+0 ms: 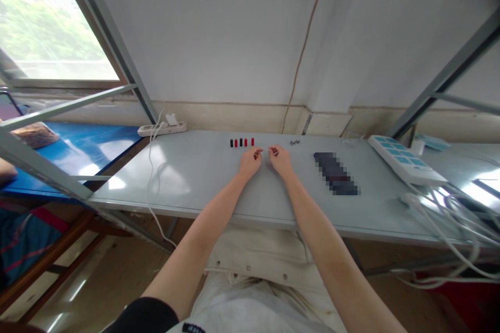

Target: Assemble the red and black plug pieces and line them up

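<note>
My left hand (250, 161) and my right hand (279, 159) are close together over the grey table (211, 187), a small gap between their fingertips. Both have their fingers curled into a pinch. Whatever they hold, if anything, is too small to make out. Just beyond my left hand, several small black and red cylinders stand in a row, among them a black cylinder (241, 142) and a red cylinder (252, 141). A little cluster of small dark pieces (295, 142) lies beyond my right hand.
A pixelated dark flat object (338, 174) lies right of my right arm. A large white power strip (406, 160) with tangled cables sits farther right. Another power strip (164, 128) with a plugged-in charger (171, 119) is at the back left. Metal frame posts flank the table.
</note>
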Demonstrator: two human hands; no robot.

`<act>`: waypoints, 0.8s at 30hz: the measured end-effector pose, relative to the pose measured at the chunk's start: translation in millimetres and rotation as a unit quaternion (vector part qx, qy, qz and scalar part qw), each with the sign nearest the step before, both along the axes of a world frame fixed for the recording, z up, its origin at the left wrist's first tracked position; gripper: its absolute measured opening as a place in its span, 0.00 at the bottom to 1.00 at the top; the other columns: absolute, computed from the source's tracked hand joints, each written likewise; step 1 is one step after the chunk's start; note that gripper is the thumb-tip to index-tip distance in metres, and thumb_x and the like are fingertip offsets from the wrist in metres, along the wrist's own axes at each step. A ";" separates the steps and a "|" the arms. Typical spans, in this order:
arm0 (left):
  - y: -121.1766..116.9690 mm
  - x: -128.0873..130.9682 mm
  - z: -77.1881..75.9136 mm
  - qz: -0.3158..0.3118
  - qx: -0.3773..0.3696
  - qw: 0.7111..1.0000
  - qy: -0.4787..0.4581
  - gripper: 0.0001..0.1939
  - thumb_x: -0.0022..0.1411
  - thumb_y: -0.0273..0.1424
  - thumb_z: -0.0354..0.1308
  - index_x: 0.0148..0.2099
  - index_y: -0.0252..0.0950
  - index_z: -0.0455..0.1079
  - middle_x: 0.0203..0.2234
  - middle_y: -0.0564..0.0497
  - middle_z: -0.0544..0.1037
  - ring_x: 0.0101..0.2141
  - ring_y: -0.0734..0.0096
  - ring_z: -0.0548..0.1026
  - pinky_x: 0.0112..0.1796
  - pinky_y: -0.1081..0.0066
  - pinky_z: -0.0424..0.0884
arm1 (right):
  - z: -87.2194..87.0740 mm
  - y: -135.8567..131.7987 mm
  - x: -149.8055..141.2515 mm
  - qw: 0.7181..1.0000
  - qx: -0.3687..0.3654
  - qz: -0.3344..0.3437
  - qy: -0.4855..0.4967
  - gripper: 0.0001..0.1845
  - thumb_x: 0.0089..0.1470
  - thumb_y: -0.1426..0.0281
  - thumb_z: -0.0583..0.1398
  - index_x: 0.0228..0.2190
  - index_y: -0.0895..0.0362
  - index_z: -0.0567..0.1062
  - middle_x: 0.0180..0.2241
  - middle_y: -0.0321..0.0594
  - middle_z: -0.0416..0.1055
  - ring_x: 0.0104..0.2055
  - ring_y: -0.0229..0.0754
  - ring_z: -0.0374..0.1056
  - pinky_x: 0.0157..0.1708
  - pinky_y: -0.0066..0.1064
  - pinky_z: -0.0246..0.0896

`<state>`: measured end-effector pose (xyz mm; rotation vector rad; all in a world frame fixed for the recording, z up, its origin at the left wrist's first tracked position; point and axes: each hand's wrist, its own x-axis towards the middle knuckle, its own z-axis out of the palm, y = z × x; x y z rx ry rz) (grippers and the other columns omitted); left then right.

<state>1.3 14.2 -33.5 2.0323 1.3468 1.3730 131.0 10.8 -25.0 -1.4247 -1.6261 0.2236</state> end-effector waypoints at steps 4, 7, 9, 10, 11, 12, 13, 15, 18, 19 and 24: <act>-1.9 0.0 1.2 -0.007 0.004 1.000 0.000 0.13 0.52 0.22 0.47 0.38 0.33 0.70 0.30 0.49 0.76 0.28 0.76 0.71 0.35 0.73 0.67 | 1.3 -0.9 -0.3 1.000 -0.002 -0.001 -0.002 0.11 0.47 0.68 0.51 0.28 0.58 0.71 0.25 0.41 0.70 0.23 0.37 0.60 0.29 0.30 0.55; -2.5 0.2 2.0 -0.009 0.001 1.000 0.008 0.13 0.53 0.22 0.47 0.38 0.34 0.70 0.29 0.49 0.76 0.27 0.76 0.71 0.35 0.73 0.67 | 3.5 -2.2 -0.9 1.000 -0.004 -0.004 -0.003 0.11 0.47 0.68 0.51 0.28 0.58 0.71 0.26 0.40 0.70 0.23 0.37 0.60 0.29 0.30 0.55; -3.2 0.1 3.2 -0.007 -0.004 1.000 0.018 0.13 0.53 0.23 0.47 0.39 0.34 0.70 0.29 0.49 0.75 0.27 0.76 0.70 0.35 0.73 0.67 | 4.8 -2.9 -1.3 1.000 -0.005 -0.006 -0.003 0.11 0.47 0.68 0.51 0.28 0.58 0.71 0.26 0.40 0.70 0.23 0.37 0.60 0.29 0.30 0.55; -3.7 -0.2 4.1 -0.003 -0.007 1.000 0.026 0.13 0.53 0.23 0.47 0.39 0.34 0.70 0.29 0.49 0.75 0.27 0.75 0.70 0.35 0.73 0.67 | 5.3 -3.1 -1.4 1.000 -0.005 -0.007 -0.002 0.11 0.47 0.68 0.51 0.28 0.58 0.71 0.26 0.41 0.70 0.23 0.37 0.61 0.29 0.30 0.55; -4.4 -0.6 5.4 0.001 -0.011 0.999 0.035 0.13 0.54 0.23 0.47 0.40 0.34 0.69 0.29 0.49 0.75 0.27 0.75 0.70 0.35 0.73 0.67 | 5.5 -3.1 -1.5 1.000 -0.005 -0.007 0.000 0.11 0.47 0.68 0.51 0.28 0.58 0.71 0.26 0.41 0.70 0.24 0.38 0.61 0.29 0.30 0.56; -5.1 -1.2 6.9 0.008 -0.017 0.999 0.048 0.14 0.54 0.24 0.47 0.41 0.34 0.69 0.29 0.49 0.75 0.27 0.75 0.70 0.35 0.73 0.66 | 5.6 -2.9 -1.5 1.000 -0.004 -0.006 0.002 0.11 0.47 0.69 0.51 0.28 0.58 0.71 0.26 0.41 0.71 0.24 0.38 0.62 0.30 0.30 0.56; -5.8 -2.0 8.8 0.016 -0.022 0.998 0.063 0.15 0.54 0.24 0.46 0.43 0.34 0.68 0.30 0.49 0.75 0.27 0.74 0.71 0.35 0.73 0.66 | 5.5 -2.7 -1.5 1.000 -0.003 -0.006 0.003 0.11 0.47 0.69 0.51 0.28 0.58 0.71 0.26 0.41 0.71 0.25 0.38 0.62 0.30 0.30 0.56; -6.4 -3.8 13.0 0.039 -0.038 0.993 0.100 0.18 0.54 0.24 0.46 0.47 0.34 0.65 0.31 0.48 0.75 0.30 0.72 0.71 0.37 0.72 0.66 | 5.0 -2.2 -1.4 1.000 -0.002 -0.009 0.005 0.11 0.47 0.69 0.51 0.29 0.58 0.71 0.26 0.42 0.71 0.26 0.39 0.64 0.31 0.31 0.56; -4.1 -6.1 19.8 0.078 -0.072 0.980 0.170 0.24 0.55 0.25 0.46 0.55 0.35 0.58 0.33 0.46 0.75 0.35 0.68 0.72 0.38 0.70 0.65 | 4.3 -1.6 -1.5 1.000 -0.008 -0.011 0.006 0.11 0.48 0.68 0.50 0.29 0.58 0.71 0.26 0.42 0.71 0.27 0.40 0.64 0.32 0.31 0.57; -2.4 -6.6 21.8 0.092 -0.082 0.973 0.195 0.26 0.55 0.25 0.45 0.57 0.35 0.54 0.33 0.45 0.75 0.35 0.67 0.72 0.38 0.69 0.65 | 4.2 -1.6 -1.6 1.000 -0.009 -0.011 0.007 0.12 0.48 0.68 0.50 0.29 0.58 0.72 0.26 0.42 0.71 0.27 0.40 0.64 0.32 0.31 0.57; 8.3 -6.4 29.7 0.129 -0.109 0.942 0.290 0.34 0.55 0.28 0.46 0.62 0.32 0.38 0.33 0.41 0.75 0.34 0.61 0.73 0.35 0.67 0.66 | 4.0 -1.3 -2.1 1.000 -0.007 -0.009 0.005 0.12 0.47 0.69 0.50 0.30 0.57 0.72 0.26 0.42 0.71 0.27 0.40 0.65 0.32 0.31 0.57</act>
